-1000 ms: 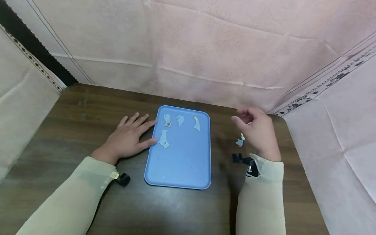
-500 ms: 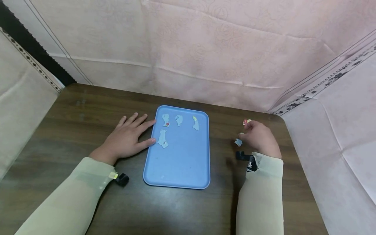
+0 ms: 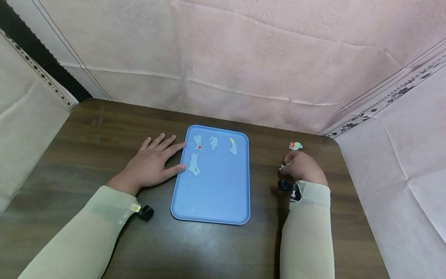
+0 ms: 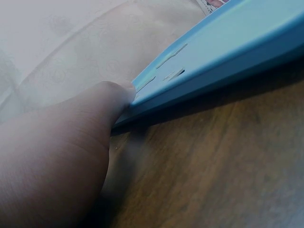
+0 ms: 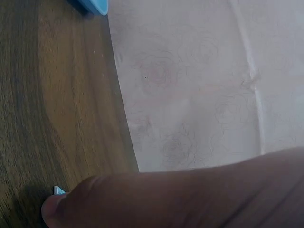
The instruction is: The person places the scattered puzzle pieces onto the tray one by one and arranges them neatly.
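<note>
My left hand (image 3: 148, 164) lies with its fingers spread, thumb and index fingertip at the left rim of a blue tray (image 3: 223, 197). Irregular flat pieces sit in the tray: a pale one with a red spot (image 3: 198, 142), a pale-blue one (image 3: 213, 143), a curved one with a yellow tip (image 3: 233, 147), and a longer one (image 3: 194, 165) below. To the right, my right hand (image 3: 304, 167) has thumb and index bent together around small pale-blue and yellow pieces (image 3: 281, 167) low at the table. In the right wrist view a pale corner of a piece (image 5: 58, 190) shows beside the thumb.
A red, yellow and pale piece (image 3: 295, 145) lies on the wooden table (image 3: 139, 248) beyond my right hand. Pale cloth (image 3: 244, 58) hangs behind the table's far edge and along both sides. Black wrist cameras sit on both sleeves.
My right hand has come down and toward me, from above the table to the small pieces, uncovering the red and yellow piece beyond it. The left hand and tray stay put.
</note>
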The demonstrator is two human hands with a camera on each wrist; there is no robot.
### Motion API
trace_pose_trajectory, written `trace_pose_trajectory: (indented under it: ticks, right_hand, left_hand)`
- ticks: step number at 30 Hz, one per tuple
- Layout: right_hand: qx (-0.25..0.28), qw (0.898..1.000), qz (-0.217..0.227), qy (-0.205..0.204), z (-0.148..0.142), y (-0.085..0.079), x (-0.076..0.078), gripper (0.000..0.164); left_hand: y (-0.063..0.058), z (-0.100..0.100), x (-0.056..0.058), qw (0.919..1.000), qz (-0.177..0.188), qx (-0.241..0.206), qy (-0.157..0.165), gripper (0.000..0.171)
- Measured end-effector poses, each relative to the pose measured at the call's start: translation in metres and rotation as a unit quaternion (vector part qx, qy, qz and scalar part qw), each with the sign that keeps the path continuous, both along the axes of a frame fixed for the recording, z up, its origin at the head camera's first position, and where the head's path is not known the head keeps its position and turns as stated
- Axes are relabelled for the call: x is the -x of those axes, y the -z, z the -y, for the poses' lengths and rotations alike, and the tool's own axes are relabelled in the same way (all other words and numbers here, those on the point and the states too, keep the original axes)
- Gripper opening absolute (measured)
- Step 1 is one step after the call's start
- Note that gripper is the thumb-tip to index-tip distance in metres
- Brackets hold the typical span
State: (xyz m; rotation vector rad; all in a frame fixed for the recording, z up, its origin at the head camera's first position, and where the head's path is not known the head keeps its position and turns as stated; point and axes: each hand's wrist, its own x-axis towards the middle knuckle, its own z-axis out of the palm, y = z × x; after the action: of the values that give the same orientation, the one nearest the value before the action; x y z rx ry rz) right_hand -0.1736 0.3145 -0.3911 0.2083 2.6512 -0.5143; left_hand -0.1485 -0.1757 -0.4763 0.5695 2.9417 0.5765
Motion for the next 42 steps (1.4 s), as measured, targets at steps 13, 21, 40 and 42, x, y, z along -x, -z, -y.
trace_pose_trajectory:
  ticks: [13,21,40,42]
  right_hand:
    - [-0.005,1.0,0.0,-0.014,0.001,0.002,0.001,0.016]
    - [-0.006,0.999,-0.012,-0.03,0.002,0.002,0.0,0.013]
    - [0.004,0.988,-0.113,-0.101,0.033,-0.024,-0.006,0.021]
    - [0.024,0.986,-0.126,-0.109,0.04,-0.024,-0.006,0.019]
  left_hand:
    - [0.002,0.0,-0.001,1.0,-0.003,-0.003,0.001,0.087]
    - [0.003,0.0,-0.001,1.0,-0.003,-0.005,0.0,0.086]
    - [0.006,0.001,0.001,1.0,-0.009,0.002,0.0,0.088]
    - [0.005,0.001,0.001,1.0,-0.008,0.001,0.0,0.088]
